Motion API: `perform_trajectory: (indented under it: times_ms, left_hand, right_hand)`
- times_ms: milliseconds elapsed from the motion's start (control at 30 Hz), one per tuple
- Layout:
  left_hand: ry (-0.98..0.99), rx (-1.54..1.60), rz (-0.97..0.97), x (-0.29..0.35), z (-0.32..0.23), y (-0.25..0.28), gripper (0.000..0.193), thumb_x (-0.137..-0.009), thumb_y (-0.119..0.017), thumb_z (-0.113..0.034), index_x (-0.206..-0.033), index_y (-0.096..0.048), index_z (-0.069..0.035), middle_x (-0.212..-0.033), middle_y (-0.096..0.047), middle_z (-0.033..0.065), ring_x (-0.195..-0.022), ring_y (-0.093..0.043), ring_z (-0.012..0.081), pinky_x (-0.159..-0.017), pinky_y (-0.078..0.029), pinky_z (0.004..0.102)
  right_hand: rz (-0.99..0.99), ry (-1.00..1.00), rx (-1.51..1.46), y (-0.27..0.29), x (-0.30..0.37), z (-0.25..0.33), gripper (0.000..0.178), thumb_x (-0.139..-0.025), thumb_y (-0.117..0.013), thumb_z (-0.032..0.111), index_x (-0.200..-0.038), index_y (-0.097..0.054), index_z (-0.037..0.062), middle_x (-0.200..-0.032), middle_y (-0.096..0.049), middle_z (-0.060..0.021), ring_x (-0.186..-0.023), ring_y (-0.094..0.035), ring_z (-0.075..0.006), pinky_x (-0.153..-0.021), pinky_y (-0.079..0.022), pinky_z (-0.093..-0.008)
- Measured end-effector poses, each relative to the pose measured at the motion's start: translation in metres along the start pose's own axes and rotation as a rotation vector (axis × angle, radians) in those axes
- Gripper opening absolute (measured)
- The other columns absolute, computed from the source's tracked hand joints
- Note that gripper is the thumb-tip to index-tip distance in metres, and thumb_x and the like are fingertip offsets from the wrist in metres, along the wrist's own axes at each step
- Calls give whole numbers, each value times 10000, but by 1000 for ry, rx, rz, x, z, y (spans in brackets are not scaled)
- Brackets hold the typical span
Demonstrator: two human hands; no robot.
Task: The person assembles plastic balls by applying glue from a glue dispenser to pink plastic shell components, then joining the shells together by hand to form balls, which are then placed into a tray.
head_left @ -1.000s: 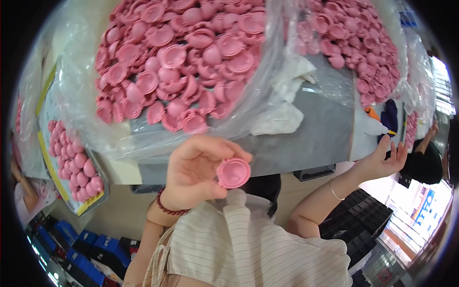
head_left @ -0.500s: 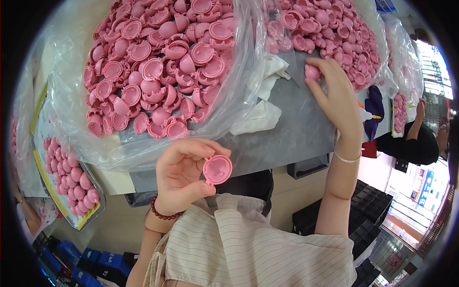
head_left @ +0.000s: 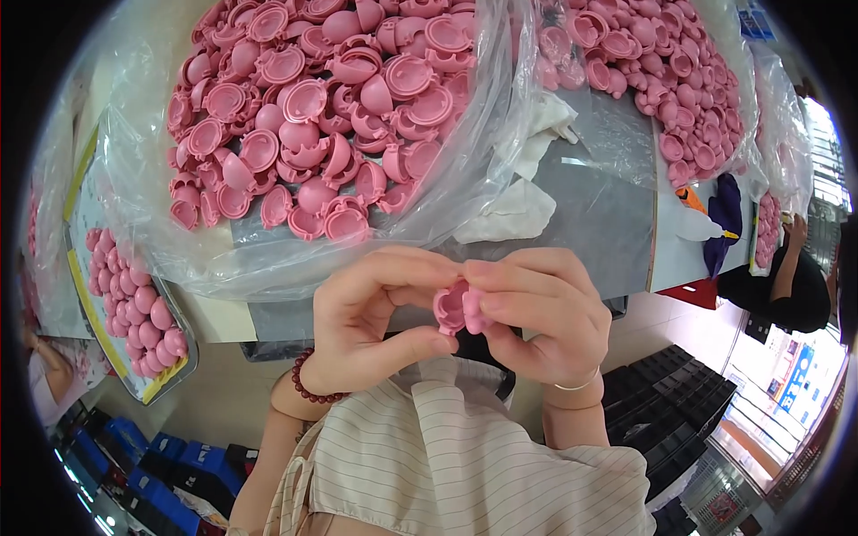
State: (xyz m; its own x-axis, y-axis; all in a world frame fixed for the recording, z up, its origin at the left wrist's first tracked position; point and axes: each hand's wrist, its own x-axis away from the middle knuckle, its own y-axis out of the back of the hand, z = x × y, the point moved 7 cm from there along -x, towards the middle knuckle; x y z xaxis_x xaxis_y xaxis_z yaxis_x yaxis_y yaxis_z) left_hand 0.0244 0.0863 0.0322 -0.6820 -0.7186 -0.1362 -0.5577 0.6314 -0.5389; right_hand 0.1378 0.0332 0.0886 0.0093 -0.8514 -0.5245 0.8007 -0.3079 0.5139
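Pink plastic shell halves (head_left: 460, 308) are pressed together between both hands, the left hand (head_left: 375, 322) and the right hand (head_left: 536, 313) closed on them with the fingertips. Beyond the hands, on the table (head_left: 608, 214), a clear bag (head_left: 500, 134) holds many pink shells (head_left: 313, 116).

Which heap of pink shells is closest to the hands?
The left heap of pink shells in the clear plastic bag, just above the left hand and right hand; the right heap lies farther back.
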Motion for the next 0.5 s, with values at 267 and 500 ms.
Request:
perform_trajectory:
  times_ms: [267,500]
  left_hand:
    - [-12,-78,4,0,0,-1,392,-638,-643,86,-1002,-501,62,-1019,-483,155,-905,-538,197,-753,-488,278]
    - [-3,-189,5,1,0,-1,384,-630,-658,70,-983,-507,48,-1017,-483,172,-900,-535,201,-767,-475,282]
  right_hand:
    - [-26,72,1,0,7,-1,242,-586,-665,-22,-798,-569,47,-855,-599,-95,-714,-547,-215,-573,-460,-246]
    - [-41,20,-71,-3,8,-2,285,-565,-662,-34,-833,-601,41,-885,-558,-103,-726,-553,-215,-605,-464,-268]
